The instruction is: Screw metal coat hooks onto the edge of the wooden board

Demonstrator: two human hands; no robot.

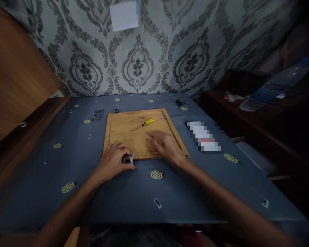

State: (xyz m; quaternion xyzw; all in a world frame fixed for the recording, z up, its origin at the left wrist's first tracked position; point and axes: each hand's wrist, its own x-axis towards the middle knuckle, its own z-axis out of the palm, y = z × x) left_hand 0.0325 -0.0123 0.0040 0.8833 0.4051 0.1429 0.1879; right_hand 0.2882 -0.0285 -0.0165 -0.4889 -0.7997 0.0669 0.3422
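Observation:
A wooden cabinet door panel (126, 137) lies flat on the cloth-covered table. At its near edge my left hand (114, 159) is closed on a metal hinge (132, 159), with the fingers above and the thumb on the near side; the fingers hide part of it. My right hand (164, 144) hovers over the right half of the panel, blurred by motion, so whether its fingertips hold anything is unclear. Beyond that hand, a screwdriver (144, 124) with a yellow and black handle rests on the panel, its shaft pointing left.
Several metal pieces (97, 115) that look like hinges lie left of the panel. Keys (180, 103) sit at the back right, and a pixelated phone (203, 135) lies to the right. A plastic bottle (270, 87) is beyond the table's right side; patterned wallpaper (137, 65) backs the table.

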